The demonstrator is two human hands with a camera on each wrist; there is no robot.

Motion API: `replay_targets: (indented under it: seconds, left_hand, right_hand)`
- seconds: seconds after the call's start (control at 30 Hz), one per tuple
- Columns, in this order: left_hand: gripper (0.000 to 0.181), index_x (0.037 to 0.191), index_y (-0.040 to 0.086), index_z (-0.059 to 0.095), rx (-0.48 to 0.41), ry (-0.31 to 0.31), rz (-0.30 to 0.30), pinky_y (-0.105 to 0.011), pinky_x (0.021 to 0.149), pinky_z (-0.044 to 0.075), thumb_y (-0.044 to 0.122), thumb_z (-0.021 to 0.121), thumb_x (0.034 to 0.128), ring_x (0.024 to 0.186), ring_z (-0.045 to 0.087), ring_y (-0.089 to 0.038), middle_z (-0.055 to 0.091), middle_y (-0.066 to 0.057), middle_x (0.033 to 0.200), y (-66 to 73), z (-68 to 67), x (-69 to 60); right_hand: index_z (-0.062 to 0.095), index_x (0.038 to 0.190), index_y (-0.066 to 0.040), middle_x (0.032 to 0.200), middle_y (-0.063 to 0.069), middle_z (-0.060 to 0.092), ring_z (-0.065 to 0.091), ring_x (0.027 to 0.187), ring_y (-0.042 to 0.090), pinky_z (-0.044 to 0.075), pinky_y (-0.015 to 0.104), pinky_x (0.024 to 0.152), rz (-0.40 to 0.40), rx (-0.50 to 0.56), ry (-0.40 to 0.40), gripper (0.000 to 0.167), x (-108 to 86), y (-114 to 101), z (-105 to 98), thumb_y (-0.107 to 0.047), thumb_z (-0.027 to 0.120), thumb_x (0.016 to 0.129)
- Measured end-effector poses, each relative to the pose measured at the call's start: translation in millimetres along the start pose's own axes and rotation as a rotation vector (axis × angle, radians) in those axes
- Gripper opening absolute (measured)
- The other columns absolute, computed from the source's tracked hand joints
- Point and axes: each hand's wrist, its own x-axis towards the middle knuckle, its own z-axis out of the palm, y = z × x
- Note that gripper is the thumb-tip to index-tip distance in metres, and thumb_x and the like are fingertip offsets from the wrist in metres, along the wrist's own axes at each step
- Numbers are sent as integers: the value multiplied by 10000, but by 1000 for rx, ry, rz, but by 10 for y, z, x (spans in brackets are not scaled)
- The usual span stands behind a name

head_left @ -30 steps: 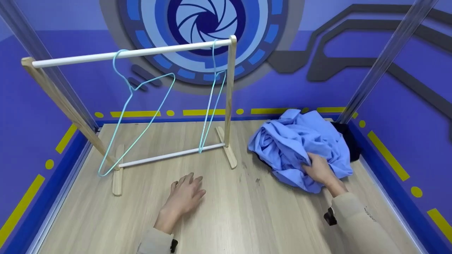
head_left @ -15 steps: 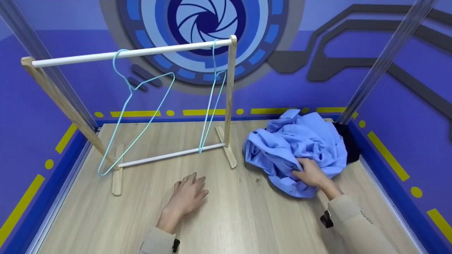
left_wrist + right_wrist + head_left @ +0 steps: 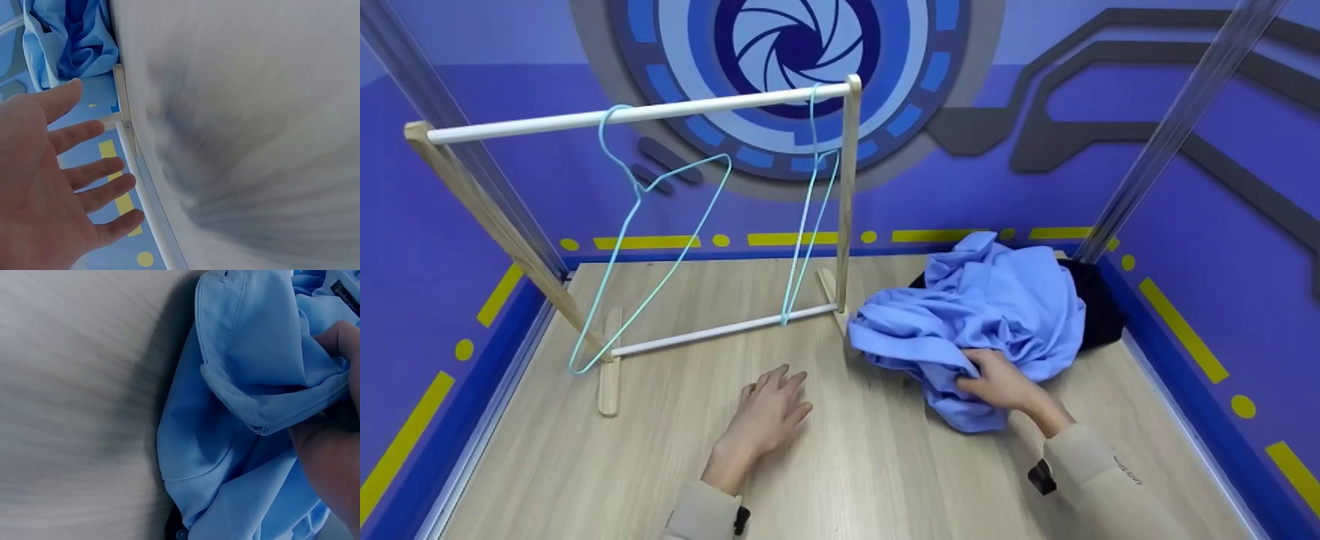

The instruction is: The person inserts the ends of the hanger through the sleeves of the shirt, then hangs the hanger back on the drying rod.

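A crumpled blue shirt [image 3: 997, 300] lies bunched on the right of the table. My right hand [image 3: 1001, 381] grips a fold at its near side, thumb and fingers around the cloth. In the right wrist view a stitched edge of the shirt [image 3: 253, 337] and a dark label [image 3: 346, 295] show beside the hand. My left hand [image 3: 769, 416] is over the front middle of the table, holding nothing. Its fingers are spread and nearly straight in the left wrist view, where the palm [image 3: 39, 185] shows.
A rack with a white top rail [image 3: 660, 112] and wooden posts stands at the back left. Two light blue hangers hang on it, a left hanger [image 3: 619, 232] and a right hanger [image 3: 801, 247]. Black cloth [image 3: 1099, 304] lies behind the shirt, near the right wall.
My right hand has drawn the shirt left and toward me, spreading it toward the rack's foot and baring more black cloth. The left hand has shifted slightly right.
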Motion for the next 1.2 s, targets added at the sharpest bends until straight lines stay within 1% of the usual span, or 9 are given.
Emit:
replay_targets:
  seconds: [0.17,0.4,0.53,0.63,0.77,0.87,1.03,1.13,1.2]
  left_hand:
    - [551,1504,46,488,-3,7,21,-653,1058,343,302,625,1036,1406,387,-442,422,-257,1524,79,16,49]
    - [663,1547,27,411,-42,11,43,-652,1071,344,271,690,997,1440,317,-459,326,-278,1571,206,59,143]
    - [728,1568,20,367,-63,27,80,-648,1058,370,231,728,972,1463,273,-450,266,-269,1599,275,100,205]
    - [774,1586,29,330,-92,40,108,-669,1036,384,196,748,957,1471,253,-448,233,-265,1613,308,142,245]
    - [828,1607,44,284,-129,46,128,-692,1034,371,158,763,942,1485,222,-447,202,-262,1631,333,196,302]
    - [862,1614,46,266,-135,57,141,-688,1052,353,135,777,926,1495,199,-450,189,-267,1638,357,229,337]
    - [925,1622,52,245,-153,72,152,-678,1095,301,106,807,889,1500,178,-462,172,-269,1645,423,268,384]
    - [973,1626,56,226,-150,95,155,-675,1096,297,87,826,861,1501,180,-459,159,-247,1658,463,293,418]
    - [991,1624,48,222,-143,122,161,-673,1082,316,75,835,846,1495,195,-464,166,-248,1656,481,313,442]
  right_hand:
    - [637,866,-158,762,-111,568,544,667,67,454,261,609,-22,18,-53,188,4,-54,78,16,694,824]
    - [659,897,-170,759,-122,557,541,674,64,466,264,614,-65,38,-110,216,17,-137,180,31,689,824]
    - [669,914,-152,766,-106,581,565,673,74,485,276,615,-67,65,-142,212,14,-185,219,41,685,826]
    - [680,942,-157,782,-102,599,583,686,81,496,283,629,-63,70,-163,220,9,-214,247,35,689,835]
    - [693,984,-175,809,-111,596,574,714,84,492,282,647,-73,52,-173,247,7,-250,284,21,699,833]
    - [689,985,-181,811,-120,577,555,716,76,482,277,643,-91,45,-183,253,7,-279,316,14,709,825]
    - [687,986,-185,809,-117,571,548,712,66,479,269,632,-118,69,-226,267,13,-317,374,21,715,819]
    - [695,1014,-190,822,-113,576,548,724,65,479,265,641,-137,86,-249,298,17,-334,404,28,713,812]
    - [696,1024,-194,828,-115,572,543,734,64,477,264,653,-150,90,-262,310,15,-343,421,29,711,809]
